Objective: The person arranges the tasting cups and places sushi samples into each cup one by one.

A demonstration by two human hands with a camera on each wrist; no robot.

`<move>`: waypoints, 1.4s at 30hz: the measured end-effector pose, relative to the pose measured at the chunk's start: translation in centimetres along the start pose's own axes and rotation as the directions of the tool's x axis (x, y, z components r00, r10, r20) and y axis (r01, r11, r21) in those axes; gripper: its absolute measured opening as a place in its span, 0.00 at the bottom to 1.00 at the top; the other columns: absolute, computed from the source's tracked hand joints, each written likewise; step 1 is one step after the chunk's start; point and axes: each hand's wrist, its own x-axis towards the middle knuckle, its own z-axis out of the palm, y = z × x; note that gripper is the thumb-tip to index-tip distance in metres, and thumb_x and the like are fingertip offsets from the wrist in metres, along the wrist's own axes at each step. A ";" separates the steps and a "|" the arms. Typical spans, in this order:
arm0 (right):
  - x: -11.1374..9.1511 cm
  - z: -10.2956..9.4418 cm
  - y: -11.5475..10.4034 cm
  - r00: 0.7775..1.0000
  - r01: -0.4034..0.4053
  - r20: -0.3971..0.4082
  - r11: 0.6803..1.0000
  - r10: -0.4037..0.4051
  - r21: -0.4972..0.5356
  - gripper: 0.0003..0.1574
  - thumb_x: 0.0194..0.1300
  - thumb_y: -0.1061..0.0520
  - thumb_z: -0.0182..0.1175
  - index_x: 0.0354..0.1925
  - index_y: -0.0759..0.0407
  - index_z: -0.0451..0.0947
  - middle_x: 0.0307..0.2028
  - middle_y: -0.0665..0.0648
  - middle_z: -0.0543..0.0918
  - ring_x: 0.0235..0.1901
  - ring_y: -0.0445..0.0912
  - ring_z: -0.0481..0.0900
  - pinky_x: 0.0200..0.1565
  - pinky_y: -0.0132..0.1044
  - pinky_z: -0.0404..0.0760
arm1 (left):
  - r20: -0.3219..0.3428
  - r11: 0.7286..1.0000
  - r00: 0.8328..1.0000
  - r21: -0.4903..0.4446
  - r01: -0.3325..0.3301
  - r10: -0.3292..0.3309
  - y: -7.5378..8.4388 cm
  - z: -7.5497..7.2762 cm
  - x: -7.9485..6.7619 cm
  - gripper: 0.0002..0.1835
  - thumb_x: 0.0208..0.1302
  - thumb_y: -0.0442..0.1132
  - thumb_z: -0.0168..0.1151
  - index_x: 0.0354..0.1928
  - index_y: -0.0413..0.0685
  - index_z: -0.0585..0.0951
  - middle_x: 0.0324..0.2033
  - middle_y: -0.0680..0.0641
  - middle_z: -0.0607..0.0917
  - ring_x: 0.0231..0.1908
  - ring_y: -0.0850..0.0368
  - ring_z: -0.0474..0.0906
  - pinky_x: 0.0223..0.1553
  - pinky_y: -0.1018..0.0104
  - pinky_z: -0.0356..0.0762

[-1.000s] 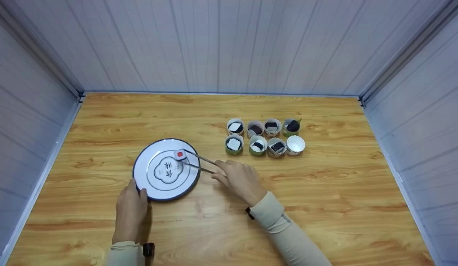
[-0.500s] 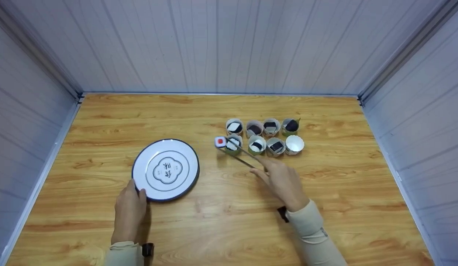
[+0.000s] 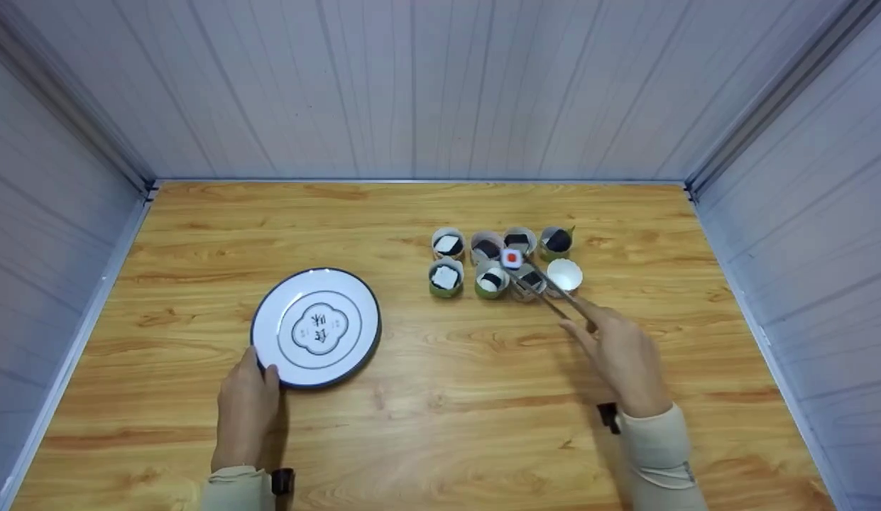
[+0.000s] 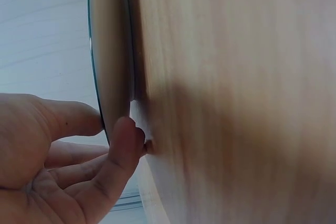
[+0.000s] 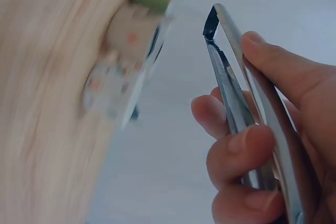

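Note:
My right hand (image 3: 628,358) grips metal tongs (image 5: 273,111), fingers curled round both arms. At their tips, in the head view, sits a small white sushi roll (image 3: 511,258) with a red centre, above the paper cups. The cups stand in two rows; most contain dark or black-and-white pieces, such as the front left cup (image 3: 446,287). Only a white inside shows in the front right cup (image 3: 564,274). With thumb and fingers, my left hand (image 3: 245,411) pinches the near-left rim of a white, blue-edged plate (image 3: 358,312), also seen edge-on in the left wrist view.
The wooden table (image 3: 440,440) carries the plate at left and the cups right of the middle. Pale panel walls (image 3: 412,92) enclose it at the back and both sides. In the right wrist view the cups are blurred.
My right hand has carried the sushi roll in the tongs rightward, from over the plate to over the cups. The left hand has stayed at the plate's rim.

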 end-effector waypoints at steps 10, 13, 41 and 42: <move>-1.8 -1.1 4.4 0.995 -0.103 -0.015 0.995 0.103 0.019 0.26 0.66 0.44 0.67 0.55 0.57 0.83 0.25 0.53 0.82 0.15 0.45 0.69 0.13 0.39 0.66 | -0.010 0.999 0.999 -0.006 0.033 -0.033 0.2 0.1 0.1 0.31 0.76 0.32 0.50 0.72 0.23 0.54 0.68 0.22 0.60 0.68 0.29 0.57 0.66 0.41 0.64; -2.0 -1.1 5.0 0.991 -0.134 0.009 0.991 0.134 0.010 0.26 0.66 0.43 0.67 0.55 0.56 0.83 0.26 0.53 0.82 0.15 0.45 0.69 0.13 0.39 0.65 | -0.023 0.999 0.999 -0.001 0.035 -0.035 0.2 0.1 0.2 0.31 0.75 0.32 0.51 0.72 0.23 0.55 0.67 0.22 0.61 0.68 0.29 0.58 0.66 0.41 0.64; -2.3 -0.5 5.6 0.989 -0.145 0.028 0.989 0.145 0.002 0.24 0.67 0.44 0.66 0.54 0.57 0.83 0.24 0.53 0.81 0.14 0.46 0.68 0.13 0.39 0.63 | -0.019 1.000 1.000 0.007 -0.013 0.013 0.0 0.0 0.0 0.29 0.76 0.32 0.49 0.71 0.22 0.57 0.64 0.20 0.65 0.66 0.27 0.61 0.65 0.40 0.65; -2.3 -0.5 5.6 0.989 -0.144 0.026 0.990 0.144 0.003 0.25 0.67 0.43 0.66 0.54 0.57 0.83 0.24 0.53 0.81 0.15 0.46 0.68 0.13 0.40 0.64 | -0.023 1.000 1.000 0.005 -0.014 0.014 -0.1 0.0 -0.1 0.29 0.75 0.32 0.49 0.71 0.22 0.57 0.64 0.20 0.65 0.66 0.27 0.61 0.65 0.40 0.66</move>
